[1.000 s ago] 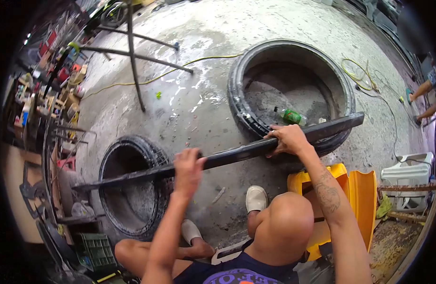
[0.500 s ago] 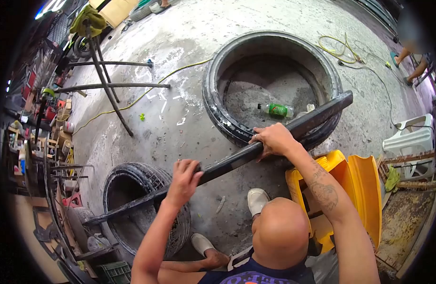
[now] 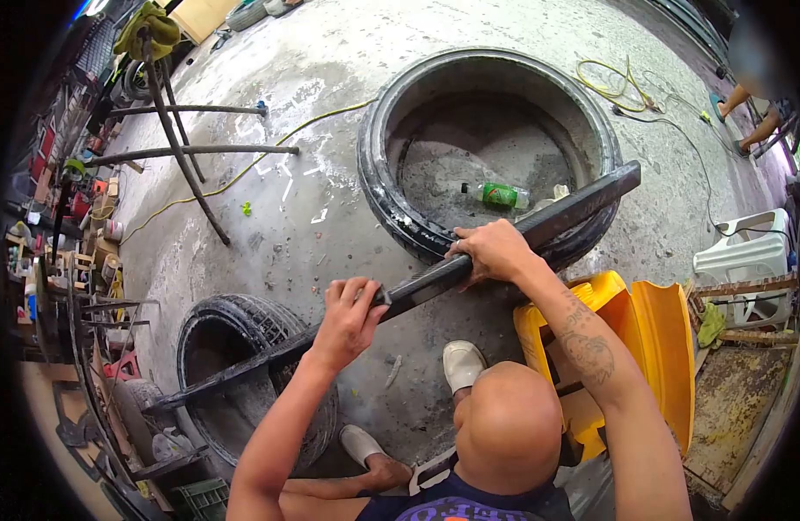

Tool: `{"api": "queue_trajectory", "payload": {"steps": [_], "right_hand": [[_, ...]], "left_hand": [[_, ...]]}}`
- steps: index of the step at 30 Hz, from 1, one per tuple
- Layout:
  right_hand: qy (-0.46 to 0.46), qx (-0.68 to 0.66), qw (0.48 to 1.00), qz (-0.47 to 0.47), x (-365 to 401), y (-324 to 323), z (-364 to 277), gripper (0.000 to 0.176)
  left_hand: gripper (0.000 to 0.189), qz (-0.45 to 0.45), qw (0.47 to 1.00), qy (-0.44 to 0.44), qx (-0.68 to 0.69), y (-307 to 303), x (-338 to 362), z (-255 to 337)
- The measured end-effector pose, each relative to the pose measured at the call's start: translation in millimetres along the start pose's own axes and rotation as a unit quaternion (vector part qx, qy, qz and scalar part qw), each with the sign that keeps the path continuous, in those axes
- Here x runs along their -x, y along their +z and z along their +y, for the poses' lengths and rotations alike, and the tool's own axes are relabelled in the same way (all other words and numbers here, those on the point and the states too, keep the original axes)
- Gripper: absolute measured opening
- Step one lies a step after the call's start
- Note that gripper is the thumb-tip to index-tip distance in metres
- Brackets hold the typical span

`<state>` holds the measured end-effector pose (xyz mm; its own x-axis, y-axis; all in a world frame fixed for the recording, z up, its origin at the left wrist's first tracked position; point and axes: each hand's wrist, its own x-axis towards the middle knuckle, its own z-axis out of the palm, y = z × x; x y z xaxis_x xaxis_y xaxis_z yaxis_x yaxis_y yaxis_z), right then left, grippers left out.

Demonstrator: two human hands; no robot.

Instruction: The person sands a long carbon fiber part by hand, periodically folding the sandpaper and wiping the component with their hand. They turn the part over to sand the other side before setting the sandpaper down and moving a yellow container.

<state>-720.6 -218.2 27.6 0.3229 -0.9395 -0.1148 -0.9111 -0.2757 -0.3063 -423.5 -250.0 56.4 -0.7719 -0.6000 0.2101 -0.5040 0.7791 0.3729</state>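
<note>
A long black bar (image 3: 582,210) lies slantwise across two tires, its wider end at the right. The far end rests over the rim of the large tire (image 3: 374,178); its narrow end crosses the smaller tire (image 3: 244,317) at lower left. My right hand (image 3: 495,250) is wrapped over the bar near the large tire, thumb and fingers on either side. Farther down the bar, my left hand (image 3: 348,319) is closed round a small dark block (image 3: 381,297), pressed against the bar's top. Most of the block is hidden by the fingers.
Inside the large tire lies a green-labelled bottle (image 3: 502,194). A yellow plastic piece (image 3: 663,347) stands at my right, near a white stool (image 3: 747,243). A metal stand (image 3: 183,149) and a yellow cord (image 3: 322,122) are at left. Another person's legs (image 3: 752,117) show upper right.
My left hand has moved slightly along the bar with the small dark block. My right hand keeps its hold on the bar. The whole view has shifted a little.
</note>
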Motion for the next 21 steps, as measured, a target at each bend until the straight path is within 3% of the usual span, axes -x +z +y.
{"api": "queue_trajectory", "payload": {"steps": [4, 5, 8, 11, 12, 14, 15, 17, 18, 21], "right_hand": [[-0.012, -0.018, 1.000, 0.007, -1.7, -2.6, 0.6, 0.065], [-0.026, -0.006, 0.999, 0.019, 0.2, -0.7, 3.4, 0.068], [-0.068, -0.020, 0.997, 0.030, 3.3, -11.3, 10.5, 0.081], [0.043, 0.040, 0.997, -0.046, 8.4, -27.1, 8.7, 0.086], [0.041, 0.040, 0.997, -0.047, 8.9, -22.9, 14.9, 0.086], [-0.005, 0.051, 0.999, -0.014, 3.9, -11.1, 22.4, 0.085], [0.014, 0.067, 0.997, -0.017, 5.9, -17.7, 15.7, 0.069], [0.008, 0.086, 0.996, -0.013, 4.1, -13.4, 19.5, 0.067], [0.014, 0.098, 0.995, -0.007, 3.2, -6.5, 24.9, 0.064], [0.018, 0.090, 0.996, -0.008, 5.7, -7.6, 21.9, 0.063]], "left_hand": [[0.040, 0.038, 0.997, 0.046, 0.047, 30.8, -51.8, 44.3], [0.040, 0.009, 0.999, 0.028, 0.036, 35.0, -60.9, 55.9], [0.039, 0.051, 0.998, 0.022, 0.039, 21.2, -34.6, 42.6], [0.030, 0.066, 0.996, -0.062, -0.014, -1.6, 24.7, 11.8], [0.027, 0.077, 0.991, -0.105, -0.028, -1.8, 34.4, 6.9], [0.024, 0.097, 0.987, -0.119, -0.049, 22.3, 12.2, 22.3], [0.023, 0.117, 0.983, -0.126, -0.068, 39.1, -8.9, 35.0], [0.027, 0.175, 0.977, -0.064, -0.102, 75.7, -62.0, 66.2], [0.027, 0.157, 0.981, -0.063, -0.092, 90.6, -83.5, 77.4], [0.023, 0.168, 0.980, -0.064, -0.083, 86.1, -73.1, 74.1]]}}
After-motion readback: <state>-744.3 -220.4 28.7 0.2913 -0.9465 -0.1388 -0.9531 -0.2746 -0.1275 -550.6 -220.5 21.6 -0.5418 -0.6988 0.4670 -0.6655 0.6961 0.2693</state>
